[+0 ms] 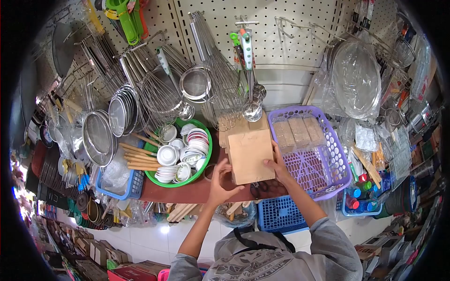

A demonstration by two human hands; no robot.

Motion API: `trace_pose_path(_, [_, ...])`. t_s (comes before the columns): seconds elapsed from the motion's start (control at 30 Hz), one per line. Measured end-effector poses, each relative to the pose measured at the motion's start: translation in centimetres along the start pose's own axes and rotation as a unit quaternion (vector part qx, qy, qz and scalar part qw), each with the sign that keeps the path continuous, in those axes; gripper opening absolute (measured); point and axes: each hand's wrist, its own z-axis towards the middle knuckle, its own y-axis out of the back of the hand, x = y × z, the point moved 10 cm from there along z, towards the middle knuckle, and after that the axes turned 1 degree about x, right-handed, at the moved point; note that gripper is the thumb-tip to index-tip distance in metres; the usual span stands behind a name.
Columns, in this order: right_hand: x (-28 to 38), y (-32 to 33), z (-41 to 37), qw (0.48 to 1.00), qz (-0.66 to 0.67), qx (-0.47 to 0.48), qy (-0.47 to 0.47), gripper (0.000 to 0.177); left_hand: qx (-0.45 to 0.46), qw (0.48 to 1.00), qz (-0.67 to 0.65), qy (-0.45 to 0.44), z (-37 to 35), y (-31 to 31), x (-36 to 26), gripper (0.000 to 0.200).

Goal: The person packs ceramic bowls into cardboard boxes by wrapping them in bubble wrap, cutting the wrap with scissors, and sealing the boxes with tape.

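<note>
A plain brown cardboard box (251,157) stands slightly tilted near the front edge of the brown shelf. My right hand (278,165) grips its right side, thumb on the face toward me and fingers behind the edge. To the left of the box, my left hand (221,184) holds nothing, its thumb and fingers spread apart in a curve. A brown ring, perhaps a tape roll (207,173), lies partly hidden beside the left hand. Black scissor handles (259,188) show below the box. More brown cardboard (234,125) sits behind it.
A green basin (206,161) of small white bowls and spoons stands at left. On the right is a purple basket (344,175) with several wrapped tan blocks (300,131). Whisks (220,79), strainers (98,136) and ladles (252,111) hang low from the pegboard. A blue crate (281,213) sits below.
</note>
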Motion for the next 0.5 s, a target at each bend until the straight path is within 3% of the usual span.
trace_pose_path(0.07, [0.2, -0.3, -0.3, 1.0, -0.021, 0.016, 0.006, 0.093, -0.034, 0.988, -0.142, 0.042, -0.2, 0.2, 1.1, 0.077])
trace_pose_path(0.1, [0.2, -0.4, -0.4, 0.999, -0.028, 0.028, 0.016, 0.095, -0.042, 0.986, -0.146, 0.066, 0.1, 0.2, 1.3, 0.065])
trace_pose_path(0.2, [-0.2, -0.9, -0.8, 0.996, -0.056, 0.067, 0.025, 0.101, -0.042, 0.954, -0.247, 0.162, 0.3, 0.3, 5.5, 0.056])
trace_pose_path(0.33, [-0.4, -2.0, -1.4, 0.989, -0.091, 0.118, -0.007, 0.103, -0.13, 0.946, -0.192, 0.225, -0.7, 1.0, 6.3, 0.05])
trace_pose_path(0.5, [-0.7, -3.7, -1.7, 0.978, -0.077, 0.191, -0.014, 0.102, -0.159, 0.92, -0.24, 0.267, -2.7, 1.0, 8.5, 0.038])
